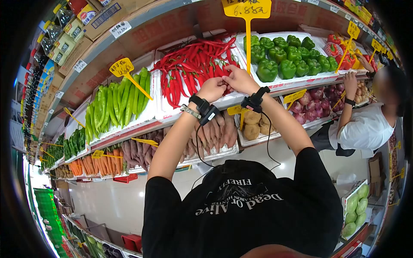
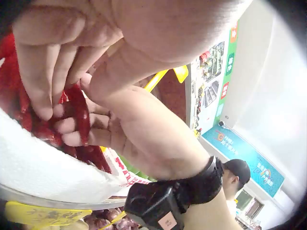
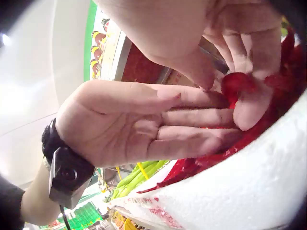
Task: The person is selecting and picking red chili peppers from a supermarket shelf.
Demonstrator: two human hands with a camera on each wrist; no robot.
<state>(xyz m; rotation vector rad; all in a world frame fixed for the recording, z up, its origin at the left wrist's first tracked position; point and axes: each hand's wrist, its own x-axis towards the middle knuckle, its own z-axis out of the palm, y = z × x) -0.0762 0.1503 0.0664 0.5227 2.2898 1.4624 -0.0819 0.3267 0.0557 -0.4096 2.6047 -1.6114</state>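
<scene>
Both hands meet over the front edge of a white foam box of red chili peppers (image 1: 191,64) in the head view. My right hand (image 1: 241,81) pinches a red chili pepper (image 2: 79,112) between thumb and fingers, and the same chili shows bent in the right wrist view. Beside it, my left hand (image 1: 213,89) is spread with nearly straight fingers; its palm faces the camera in the right wrist view. Its fingertips (image 3: 225,136) lie among the chilies, close to the pinched one. Part of the held chili is hidden by the fingers.
Long green peppers (image 1: 118,103) lie left of the chilies and green bell peppers (image 1: 288,56) right. A yellow price sign (image 1: 247,8) stands just beyond the right hand. Sweet potatoes (image 1: 215,133) and potatoes (image 1: 251,131) fill the lower shelf. Another person (image 1: 365,124) stands at the right.
</scene>
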